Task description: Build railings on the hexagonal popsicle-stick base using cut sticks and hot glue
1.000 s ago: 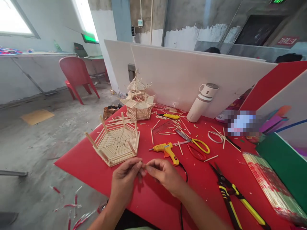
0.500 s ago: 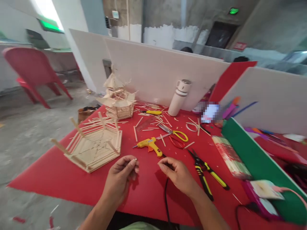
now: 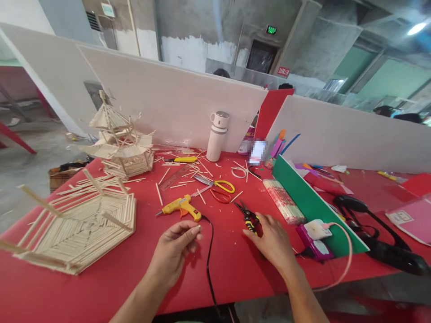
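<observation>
My left hand [image 3: 177,249] hovers over the red table [image 3: 111,278], its thumb and fingertips pinched on a tiny pale stick end [image 3: 198,228]. My right hand [image 3: 274,240] lies curled over the handles of the yellow-and-black pliers [image 3: 248,215], covering their rear part. A yellow glue gun [image 3: 180,207] lies just beyond my left hand, its black cord [image 3: 209,264] running between my arms. At the left sits a hexagonal stick base [image 3: 77,222]. Behind it stands a stick pagoda [image 3: 117,143].
Yellow-handled scissors [image 3: 217,184], red-handled scissors [image 3: 220,196] and loose sticks lie mid-table. A white flask [image 3: 217,137] stands by the white partition [image 3: 175,103]. A wrapped stick bundle [image 3: 281,202], a green divider [image 3: 310,204] and a plugged charger [image 3: 316,235] are at the right.
The view has swung to the right. My hands have drawn apart: the right one moved right onto the pliers, the left kept its pinch on the stick end.
</observation>
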The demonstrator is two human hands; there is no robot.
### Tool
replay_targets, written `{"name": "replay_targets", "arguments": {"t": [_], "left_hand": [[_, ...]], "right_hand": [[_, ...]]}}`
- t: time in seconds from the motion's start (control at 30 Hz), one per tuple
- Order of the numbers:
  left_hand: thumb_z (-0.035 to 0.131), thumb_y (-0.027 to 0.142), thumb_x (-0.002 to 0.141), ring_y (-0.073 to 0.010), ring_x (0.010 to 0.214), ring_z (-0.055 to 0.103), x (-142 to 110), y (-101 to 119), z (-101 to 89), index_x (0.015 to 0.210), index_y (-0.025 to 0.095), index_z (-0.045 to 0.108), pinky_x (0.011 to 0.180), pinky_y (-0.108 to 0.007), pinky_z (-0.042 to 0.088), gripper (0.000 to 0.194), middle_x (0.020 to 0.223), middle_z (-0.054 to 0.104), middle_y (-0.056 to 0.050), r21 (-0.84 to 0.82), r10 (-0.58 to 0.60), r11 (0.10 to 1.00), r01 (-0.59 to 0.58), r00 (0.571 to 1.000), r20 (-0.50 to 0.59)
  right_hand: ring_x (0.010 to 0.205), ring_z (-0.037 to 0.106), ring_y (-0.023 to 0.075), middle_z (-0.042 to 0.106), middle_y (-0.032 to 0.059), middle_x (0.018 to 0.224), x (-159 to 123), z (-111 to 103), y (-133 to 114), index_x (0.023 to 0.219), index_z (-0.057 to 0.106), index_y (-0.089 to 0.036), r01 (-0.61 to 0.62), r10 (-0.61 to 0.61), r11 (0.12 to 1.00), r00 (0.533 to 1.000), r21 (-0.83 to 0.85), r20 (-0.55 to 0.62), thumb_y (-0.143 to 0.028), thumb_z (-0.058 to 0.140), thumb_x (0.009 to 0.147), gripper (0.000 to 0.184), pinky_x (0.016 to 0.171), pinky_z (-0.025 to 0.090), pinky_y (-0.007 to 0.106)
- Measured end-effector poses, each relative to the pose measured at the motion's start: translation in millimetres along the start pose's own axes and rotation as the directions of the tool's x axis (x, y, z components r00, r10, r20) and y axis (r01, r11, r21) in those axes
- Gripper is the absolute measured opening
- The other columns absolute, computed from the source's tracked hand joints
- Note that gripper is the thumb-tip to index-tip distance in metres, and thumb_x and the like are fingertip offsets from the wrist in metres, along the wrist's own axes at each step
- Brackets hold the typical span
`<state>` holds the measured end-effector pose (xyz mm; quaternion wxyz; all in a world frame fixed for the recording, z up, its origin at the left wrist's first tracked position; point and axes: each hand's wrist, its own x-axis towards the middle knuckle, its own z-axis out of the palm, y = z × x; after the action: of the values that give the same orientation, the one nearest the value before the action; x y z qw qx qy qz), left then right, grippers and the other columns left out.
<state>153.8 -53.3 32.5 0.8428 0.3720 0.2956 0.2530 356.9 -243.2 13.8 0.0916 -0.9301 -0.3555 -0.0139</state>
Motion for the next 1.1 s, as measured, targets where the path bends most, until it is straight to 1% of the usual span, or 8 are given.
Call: {"name": "replay_targets", "arguments": {"t": [0.1, 0.17, 0.33, 0.43, 0.6, 0.73, 0.87, 1.1], "left_hand": [[0.092, 0.024, 0.054, -0.0070, 0.051, 0.056, 1.8, -1.1, -5.4, 0.076, 0.015, 0.070, 0.047, -0.015, 0.044, 0.032, 0.064, 0.069, -0.002, -0.037, -0.037, 0.999, 0.035, 0.998, -0.055], [0.093, 0.024, 0.050, -0.0074, 0.052, 0.057, 2.2, -0.2, -6.4, 0.081, 0.015, 0.072, 0.047, -0.015, 0.045, 0.038, 0.064, 0.068, -0.001, -0.071, -0.056, 0.996, 0.050, 0.994, -0.089], [0.094, 0.026, 0.049, -0.0069, 0.053, 0.056, 3.0, 3.0, -7.8, 0.074, 0.013, 0.071, 0.045, -0.015, 0.044, 0.036, 0.064, 0.067, -0.001, -0.126, -0.056, 0.991, 0.045, 0.994, -0.093], [0.093, 0.026, 0.051, -0.0071, 0.053, 0.056, 4.8, 3.5, -10.7, 0.073, 0.013, 0.070, 0.045, -0.015, 0.044, 0.035, 0.066, 0.066, -0.001, -0.144, -0.053, 0.989, 0.039, 0.994, -0.094], [0.093, 0.027, 0.054, -0.0064, 0.052, 0.055, 6.7, 7.0, -13.0, 0.073, 0.013, 0.068, 0.045, -0.015, 0.044, 0.034, 0.067, 0.066, 0.000, -0.142, -0.030, 0.990, 0.015, 0.994, -0.102], [0.093, 0.028, 0.054, -0.0064, 0.052, 0.055, 2.7, 17.7, -17.4, 0.076, 0.014, 0.068, 0.044, -0.014, 0.043, 0.036, 0.067, 0.066, 0.000, -0.152, 0.002, 0.988, -0.020, 0.993, -0.119], [0.092, 0.029, 0.056, -0.0058, 0.053, 0.055, -5.4, 29.9, -27.1, 0.078, 0.015, 0.068, 0.044, -0.013, 0.042, 0.036, 0.068, 0.066, 0.001, -0.180, 0.044, 0.981, -0.072, 0.987, -0.153], [0.092, 0.032, 0.055, -0.0057, 0.052, 0.052, -16.7, 38.2, -34.9, 0.075, 0.015, 0.065, 0.042, -0.014, 0.039, 0.038, 0.067, 0.064, 0.001, -0.233, 0.083, 0.965, -0.120, 0.983, -0.163]], "right_hand": [[0.127, 0.050, 0.0387, 0.054, 0.0222, 0.138, -0.1, 4.6, 14.1, 0.141, 0.046, -0.009, -0.105, 0.115, 0.987, 0.990, -0.118, 0.084, -0.065, 0.061, 0.079, 0.085, 0.098, 0.044, 0.046], [0.127, 0.051, 0.0381, 0.053, 0.0227, 0.138, -0.8, 8.1, 19.0, 0.142, 0.046, -0.009, -0.125, 0.143, 0.980, 0.982, -0.153, 0.119, -0.067, 0.060, 0.078, 0.088, 0.097, 0.044, 0.046], [0.124, 0.053, 0.0384, 0.057, 0.0236, 0.132, -4.1, 15.8, 27.6, 0.138, 0.049, -0.007, -0.092, 0.112, 0.980, 0.988, -0.179, 0.107, -0.069, 0.057, 0.079, 0.086, 0.094, 0.046, 0.045], [0.124, 0.053, 0.0373, 0.056, 0.0220, 0.132, 0.7, 13.4, 20.1, 0.138, 0.050, -0.010, -0.051, 0.060, 0.990, 0.996, -0.129, 0.073, -0.069, 0.053, 0.082, 0.082, 0.094, 0.046, 0.044], [0.123, 0.055, 0.0233, 0.056, 0.0129, 0.135, 53.5, 0.8, -40.8, 0.141, 0.045, -0.017, 0.183, -0.182, 0.983, 0.977, -0.002, 0.107, -0.041, 0.037, 0.098, 0.049, 0.099, 0.043, 0.031], [0.122, 0.055, 0.0280, 0.059, 0.0152, 0.131, 120.8, 4.7, -81.6, 0.138, 0.049, -0.016, 0.231, -0.222, 0.972, 0.962, -0.044, 0.156, -0.024, 0.060, 0.082, 0.058, 0.095, 0.043, 0.032], [0.104, 0.065, 0.0271, 0.068, 0.0133, 0.113, 157.5, 15.0, -85.5, 0.120, 0.064, -0.018, 0.276, -0.241, 0.955, 0.936, -0.111, 0.256, -0.019, 0.063, 0.075, 0.045, 0.084, 0.047, 0.031], [0.105, 0.066, 0.0325, 0.070, 0.0157, 0.112, 164.7, 17.1, -74.5, 0.117, 0.066, -0.019, 0.246, -0.172, 0.942, 0.937, -0.226, 0.303, -0.020, 0.060, 0.073, 0.044, 0.084, 0.047, 0.038]]}}
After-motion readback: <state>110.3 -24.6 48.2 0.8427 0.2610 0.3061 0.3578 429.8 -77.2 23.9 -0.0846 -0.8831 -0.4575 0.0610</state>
